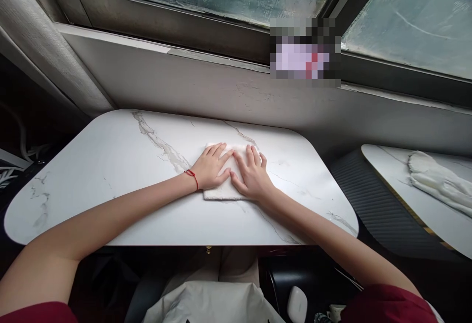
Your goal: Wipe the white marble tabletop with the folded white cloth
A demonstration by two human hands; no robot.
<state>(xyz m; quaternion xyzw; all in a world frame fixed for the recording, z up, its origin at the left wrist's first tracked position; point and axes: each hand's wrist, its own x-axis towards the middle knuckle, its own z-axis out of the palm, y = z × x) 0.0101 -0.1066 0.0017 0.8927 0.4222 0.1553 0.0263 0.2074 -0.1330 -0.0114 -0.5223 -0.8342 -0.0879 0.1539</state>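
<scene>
A folded white cloth (224,194) lies flat on the white marble-patterned table (147,175), near its middle. My left hand (211,166) rests palm down on the cloth's left part, fingers stretched out, with a red string bracelet (192,177) round the wrist. On the right part of the cloth lies my right hand (253,173), also palm down with its fingers spread. The two hands are almost touching at the thumbs and index fingers. Parts of the cloth are hidden under both palms.
A wall and window frame (177,13) run behind the table. At the right stands a second marble-patterned table (391,170) with a crumpled white cloth (438,178) on it. A curtain (47,43) hangs at the left. Below the front edge sits a small white case (297,305).
</scene>
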